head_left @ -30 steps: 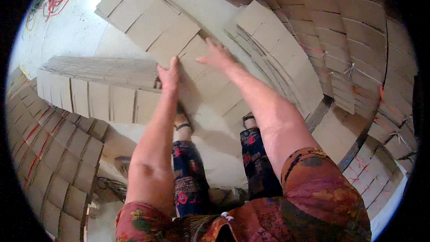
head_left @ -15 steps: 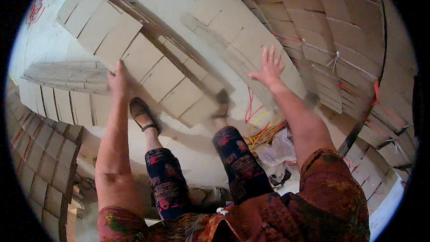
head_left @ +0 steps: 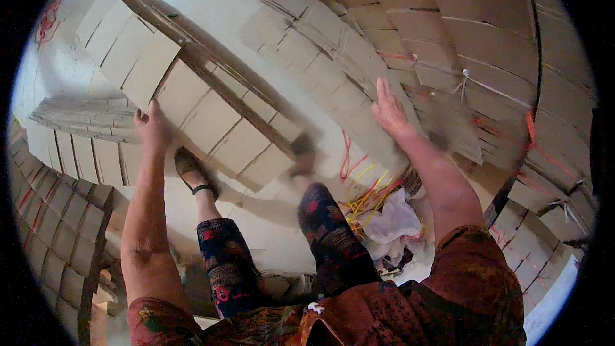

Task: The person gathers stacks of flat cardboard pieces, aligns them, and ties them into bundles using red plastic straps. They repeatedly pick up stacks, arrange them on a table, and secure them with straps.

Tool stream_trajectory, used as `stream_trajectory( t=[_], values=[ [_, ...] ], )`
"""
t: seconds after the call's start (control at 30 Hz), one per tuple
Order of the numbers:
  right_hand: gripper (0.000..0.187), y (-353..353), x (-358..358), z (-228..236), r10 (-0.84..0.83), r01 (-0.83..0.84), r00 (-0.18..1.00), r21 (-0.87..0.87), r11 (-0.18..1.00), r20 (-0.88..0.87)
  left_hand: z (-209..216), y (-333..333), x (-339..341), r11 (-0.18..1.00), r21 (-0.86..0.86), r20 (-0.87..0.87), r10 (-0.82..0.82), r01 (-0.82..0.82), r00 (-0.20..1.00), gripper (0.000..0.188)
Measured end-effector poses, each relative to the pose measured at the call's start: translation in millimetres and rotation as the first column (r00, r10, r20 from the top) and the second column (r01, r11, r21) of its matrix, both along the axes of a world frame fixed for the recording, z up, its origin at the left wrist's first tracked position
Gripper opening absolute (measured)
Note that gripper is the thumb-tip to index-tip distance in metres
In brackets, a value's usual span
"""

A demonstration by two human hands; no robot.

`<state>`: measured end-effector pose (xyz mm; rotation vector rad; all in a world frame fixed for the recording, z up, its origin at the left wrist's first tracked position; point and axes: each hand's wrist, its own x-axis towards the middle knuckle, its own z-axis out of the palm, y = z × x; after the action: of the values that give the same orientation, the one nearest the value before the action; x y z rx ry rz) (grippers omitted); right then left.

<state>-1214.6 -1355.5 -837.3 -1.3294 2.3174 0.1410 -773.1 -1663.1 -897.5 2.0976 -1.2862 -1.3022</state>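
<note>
A long stack of slotted cardboard sheets [head_left: 204, 110] lies slantwise across the floor before me. My left hand [head_left: 154, 131] is closed at its near left edge, fingertips against the cardboard. Over to the right, my right hand [head_left: 391, 115] is open, with fingers stretched out and held close together. It is above or against the edge of another long cardboard sheet [head_left: 314, 64], blurred along its near side; whether it touches is hard to tell. My right foot [head_left: 302, 156], smeared by motion, is by the stack's near end, while my left shoe [head_left: 192, 170] stands beside the stack.
Tall bundles of cardboard [head_left: 474, 25] tied with white and red string line the right side. More cardboard stacks [head_left: 96, 150] are at the left. Yellow and red straps [head_left: 368, 195] and a crumpled clear plastic bag [head_left: 394, 221] lie by my right leg.
My right hand's fingers have drawn together from a spread. The right-hand cardboard has shifted, with a blurred sheet now showing farther left. My left hand remains at the stack's edge.
</note>
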Motion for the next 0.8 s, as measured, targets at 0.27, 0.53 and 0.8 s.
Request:
stream_trajectory(
  t=[0.27, 0.53, 0.8],
  values=[
    [0.047, -30, -16, 67, -0.037, 0.036, 0.995, -0.018, 0.999, -0.094, -5, 0, 2, 0.968, -0.214, 0.213, -0.083, 0.129, 0.974, 0.070],
    [0.051, -58, 55, 116, 0.114, -0.100, 0.993, -0.259, 0.961, 0.040, 97, 65, -95, 0.986, -0.011, -0.353, -0.158, 0.165, 0.922, 0.069],
    [0.051, -102, 157, 129, 0.310, -0.280, 0.946, -0.238, 0.930, 0.096, 171, 147, -184, 0.993, 0.017, -0.670, -0.074, 0.116, 0.738, 0.082]
  ],
)
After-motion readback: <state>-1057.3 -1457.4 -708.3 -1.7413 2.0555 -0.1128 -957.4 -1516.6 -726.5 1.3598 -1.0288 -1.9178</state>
